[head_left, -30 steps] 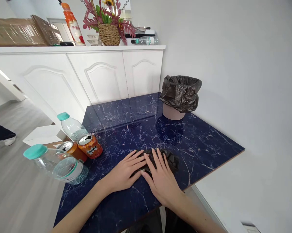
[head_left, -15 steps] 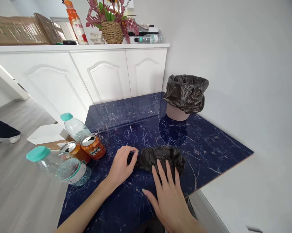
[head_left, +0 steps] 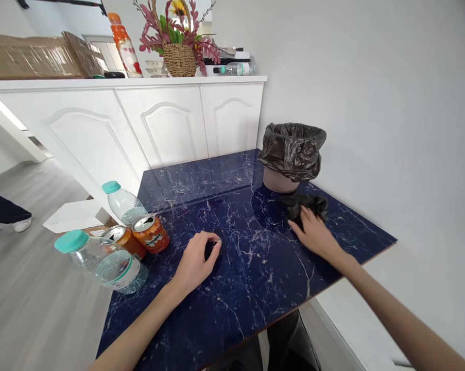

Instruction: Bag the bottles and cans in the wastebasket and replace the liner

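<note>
The bunched black plastic bag [head_left: 320, 206] lies on the dark blue marbled tabletop [head_left: 251, 288], just in front of the lined bin. My right hand [head_left: 313, 232] reaches out to it, fingers curled over its near side. Nearer the middle, my left hand [head_left: 196, 262] rests on the tabletop, thumb and fingers curled together around something dark that I cannot make out. Left of it stand two orange soda cans [head_left: 152, 235] and two clear bottles [head_left: 116, 265] with teal caps.
A bin [head_left: 278, 180] lined with a black bag stands at the tabletop's far right, near the wall. Behind is a white cabinet [head_left: 166, 123] bearing a flower basket [head_left: 179, 60], an orange bottle [head_left: 126, 49] and a cardboard box [head_left: 31, 56]. A person's leg [head_left: 4, 208] shows at left.
My right hand has moved the black plastic bag away and to the right, from beside my left hand to near the bin. My left hand has stayed in about the same place.
</note>
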{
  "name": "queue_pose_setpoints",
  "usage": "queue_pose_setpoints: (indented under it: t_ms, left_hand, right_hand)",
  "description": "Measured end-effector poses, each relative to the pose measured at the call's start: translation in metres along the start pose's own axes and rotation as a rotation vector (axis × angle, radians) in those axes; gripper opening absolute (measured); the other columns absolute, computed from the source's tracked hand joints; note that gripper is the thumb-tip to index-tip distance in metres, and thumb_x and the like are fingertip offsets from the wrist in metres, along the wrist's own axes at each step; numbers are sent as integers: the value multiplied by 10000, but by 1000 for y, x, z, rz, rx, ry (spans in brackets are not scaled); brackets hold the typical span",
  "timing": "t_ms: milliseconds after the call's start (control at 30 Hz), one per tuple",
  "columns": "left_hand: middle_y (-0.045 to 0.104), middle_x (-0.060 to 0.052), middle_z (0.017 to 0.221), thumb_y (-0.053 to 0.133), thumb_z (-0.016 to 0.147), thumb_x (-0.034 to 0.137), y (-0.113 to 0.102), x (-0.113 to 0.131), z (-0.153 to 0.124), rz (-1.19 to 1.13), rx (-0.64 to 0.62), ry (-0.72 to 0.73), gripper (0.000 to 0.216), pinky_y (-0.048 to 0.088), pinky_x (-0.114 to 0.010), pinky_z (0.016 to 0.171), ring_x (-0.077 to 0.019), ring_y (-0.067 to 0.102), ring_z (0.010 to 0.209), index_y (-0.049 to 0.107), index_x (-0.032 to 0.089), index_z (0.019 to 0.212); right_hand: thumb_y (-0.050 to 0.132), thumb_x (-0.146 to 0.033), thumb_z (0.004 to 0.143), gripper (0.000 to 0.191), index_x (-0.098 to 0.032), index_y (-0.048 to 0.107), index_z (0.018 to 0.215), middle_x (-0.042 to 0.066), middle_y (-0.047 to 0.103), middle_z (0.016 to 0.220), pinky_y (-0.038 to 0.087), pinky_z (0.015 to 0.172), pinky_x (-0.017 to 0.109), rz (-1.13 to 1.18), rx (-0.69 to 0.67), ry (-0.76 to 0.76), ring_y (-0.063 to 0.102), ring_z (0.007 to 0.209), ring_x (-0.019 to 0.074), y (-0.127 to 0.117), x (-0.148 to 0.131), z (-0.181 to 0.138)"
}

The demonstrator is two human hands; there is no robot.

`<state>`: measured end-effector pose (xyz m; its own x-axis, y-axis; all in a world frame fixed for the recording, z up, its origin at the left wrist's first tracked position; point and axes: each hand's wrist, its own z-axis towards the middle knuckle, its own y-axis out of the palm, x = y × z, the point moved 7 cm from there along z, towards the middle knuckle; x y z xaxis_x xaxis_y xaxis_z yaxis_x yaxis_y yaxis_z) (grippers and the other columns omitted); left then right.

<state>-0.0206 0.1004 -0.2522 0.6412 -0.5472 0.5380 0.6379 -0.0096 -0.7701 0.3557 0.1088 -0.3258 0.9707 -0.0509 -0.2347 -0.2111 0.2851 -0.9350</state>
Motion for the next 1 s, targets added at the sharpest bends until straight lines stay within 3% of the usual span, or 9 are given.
queue_pose_setpoints:
  t_ms: [67, 167, 233, 333, 500, 633, 767, 900, 1000]
  left_hand:
    - [724, -79, 1088, 478, 1101, 439, 0, 0, 0, 0, 1, 1, 268, 543, -467, 966, -260, 674, 1016, 641, 227, 1102]
    - [723, -75, 1086, 481, 1100, 431, 1, 1, 1, 0, -2, 2, 260, 543, -460, 964, -261, 680, 1024, 644, 229, 1104]
    - [722, -74, 1097, 484, 1100, 428, 3, 1, 1, -5, -19, -4, 254, 536, -464, 972, -264, 677, 1039, 641, 230, 1107]
    - [720, -73, 1107, 482, 1101, 433, 4, 0, 2, -12, -37, -7, 256, 523, -473, 987, -265, 669, 1044, 634, 227, 1108]
    - [719, -73, 1094, 481, 1102, 441, 5, -1, 2, -29, -35, 7, 261, 525, -455, 968, -261, 665, 1031, 638, 234, 1102]
    - [721, -56, 1088, 511, 1095, 418, 6, -2, 1, -20, -33, 31, 221, 509, -457, 989, -253, 662, 1030, 639, 237, 1099]
    - [712, -53, 1095, 520, 1095, 390, 7, 0, -1, -25, -35, 65, 190, 495, -465, 1003, -247, 651, 1034, 629, 235, 1104]
    - [704, -45, 1094, 518, 1098, 363, 8, 3, -1, -21, -37, 96, 164, 460, -493, 1083, -235, 649, 1038, 624, 237, 1097]
    - [700, -45, 1113, 524, 1099, 351, 8, 4, -2, -23, -43, 112, 151, 461, -483, 1085, -229, 644, 1052, 623, 238, 1111]
  right_hand:
    - [369, -507, 1067, 739, 43, 493, 1544, 300, 393, 1691, 289, 1305, 548, -8, 56, -22, 305, 1624, 393, -13, 36, 11]
    - [433, -485, 1028, 558, -95, 716, 1310, 203, 584, 1582, 250, 1318, 538, 65, 105, -73, 407, 1574, 376, -33, 72, 15]
    - [385, -475, 1038, 517, -151, 767, 1165, 194, 717, 1404, 350, 1253, 538, 136, 192, 41, 570, 1436, 373, -48, 91, 13]
    - [205, -467, 1081, 633, -173, 750, 1213, 213, 774, 1228, 489, 1081, 533, 219, 318, 254, 702, 1198, 368, -62, 103, 12]
    - [158, -526, 1088, 712, -143, 650, 1432, 221, 658, 1468, 429, 1167, 530, 205, 297, 300, 594, 1380, 367, -47, 84, 26]
    - [296, -695, 1046, 816, -145, 488, 1617, 230, 368, 1723, 228, 1251, 715, -1, 63, 266, 287, 1598, 485, -11, 69, 31]
    - [273, -713, 1053, 821, -185, 435, 1661, 206, 308, 1757, 185, 1265, 732, -90, -84, 313, 240, 1622, 479, 4, 75, 28]
    - [246, -705, 1063, 828, -153, 450, 1646, 226, 316, 1749, 189, 1261, 748, -75, -45, 306, 236, 1623, 486, -6, 70, 26]
    - [242, -651, 1088, 807, -87, 469, 1619, 250, 323, 1740, 191, 1287, 707, -63, 103, 203, 220, 1637, 460, -16, 33, 15]
